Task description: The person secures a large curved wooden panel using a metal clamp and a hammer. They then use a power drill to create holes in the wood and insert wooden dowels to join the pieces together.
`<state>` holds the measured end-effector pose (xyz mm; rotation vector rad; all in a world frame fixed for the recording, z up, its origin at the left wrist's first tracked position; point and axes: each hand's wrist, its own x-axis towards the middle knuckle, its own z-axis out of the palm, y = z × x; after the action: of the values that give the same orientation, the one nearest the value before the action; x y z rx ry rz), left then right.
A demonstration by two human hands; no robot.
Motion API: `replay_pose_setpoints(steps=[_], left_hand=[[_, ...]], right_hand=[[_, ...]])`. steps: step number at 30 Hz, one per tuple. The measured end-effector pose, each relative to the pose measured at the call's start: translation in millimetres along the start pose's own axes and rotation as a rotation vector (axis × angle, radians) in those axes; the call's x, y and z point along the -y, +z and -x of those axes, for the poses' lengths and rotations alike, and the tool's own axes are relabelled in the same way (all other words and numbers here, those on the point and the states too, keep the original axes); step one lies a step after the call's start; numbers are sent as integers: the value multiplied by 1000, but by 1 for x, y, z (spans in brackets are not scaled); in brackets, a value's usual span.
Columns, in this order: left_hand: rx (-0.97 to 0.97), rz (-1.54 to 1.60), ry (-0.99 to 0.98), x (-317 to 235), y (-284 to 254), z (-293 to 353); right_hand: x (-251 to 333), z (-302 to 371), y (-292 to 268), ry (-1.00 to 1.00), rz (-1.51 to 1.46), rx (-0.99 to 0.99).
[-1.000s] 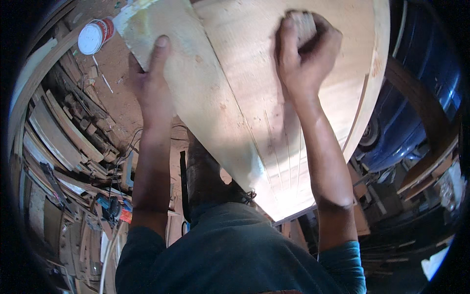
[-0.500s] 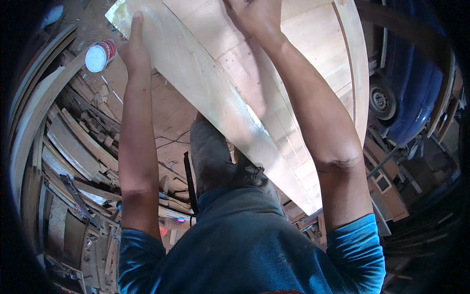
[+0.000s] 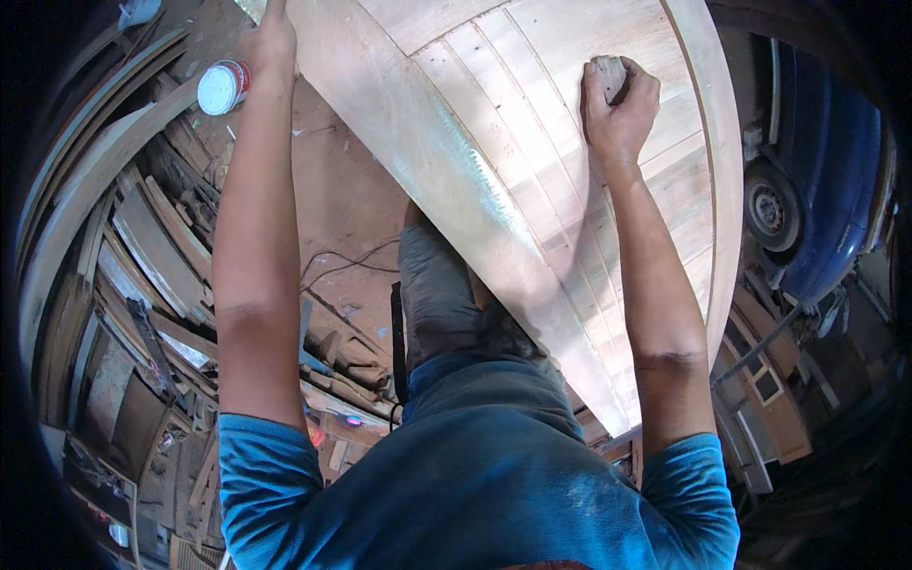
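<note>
A large pale wooden door-like panel (image 3: 560, 180) slants across in front of me. It has narrow grooved boards, a wide rail along its near left edge and a curved-looking stile on the right. Whitish marks lie on the rail. At the panel's far left corner, my left hand (image 3: 271, 46) grips the edge, with the fingertips cut off by the frame. My right hand (image 3: 627, 112) is closed round a small greyish-brown wooden block (image 3: 609, 78) on the boards, toward the right side. The block's underside is hidden.
A white-lidded bucket (image 3: 218, 88) stands on the dirt floor beyond my left forearm. Stacked timber offcuts (image 3: 157, 256) crowd the left side. A dark cable (image 3: 347, 261) lies near my legs. On the right are a blue car (image 3: 825, 171) and a leaning wooden frame (image 3: 765, 380).
My right hand has come from the top edge toward me and to the right across the panel, bringing the block into view. My left hand still holds the corner. The whole view has shifted slightly.
</note>
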<state>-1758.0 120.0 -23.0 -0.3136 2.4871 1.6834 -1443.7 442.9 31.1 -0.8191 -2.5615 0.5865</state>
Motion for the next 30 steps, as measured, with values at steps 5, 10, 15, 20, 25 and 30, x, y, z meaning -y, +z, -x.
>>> replay_pose_setpoints(steps=[5,10,15,20,25,30], left_hand=[[-50,-77,-29,-8,0,10],[-369,-729,438,-32,13,28],[-35,-957,789,-56,32,36],[242,-873,857,-80,90,29],[469,-786,970,-115,185,29],[549,-770,1014,-153,274,11]], right_hand=[[2,0,5,-9,38,-40],[5,-5,0,-31,67,-39],[11,-10,-4,40,64,3],[15,-14,-5,137,56,67],[15,-18,-5,118,48,81],[14,-20,-5,116,46,68]])
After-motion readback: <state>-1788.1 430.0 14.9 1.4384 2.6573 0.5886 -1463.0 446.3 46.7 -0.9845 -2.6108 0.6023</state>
